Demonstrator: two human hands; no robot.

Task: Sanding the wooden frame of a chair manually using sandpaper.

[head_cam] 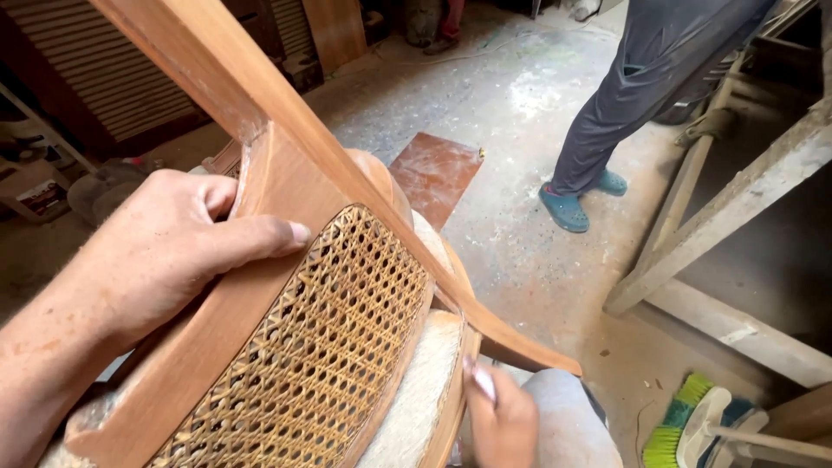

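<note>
A wooden chair (286,173) with a woven cane back panel (329,347) lies tilted across my lap. My left hand (165,251) grips the wooden frame beside the cane, thumb stretched along the wood. My right hand (496,416) is low at the chair's lower edge, fingers closed and pressed against the frame near a pale cushion (425,381). I cannot see whether the right hand holds anything. A long curved rail (407,251) runs diagonally from the top left down to the right.
Another person's legs in dark trousers (641,87) and blue-green shoes (565,208) stand on the dusty concrete floor. A reddish board (433,173) lies flat on the floor. Rough timber beams (737,208) slant at right; a green-bristled brush (685,425) lies at bottom right.
</note>
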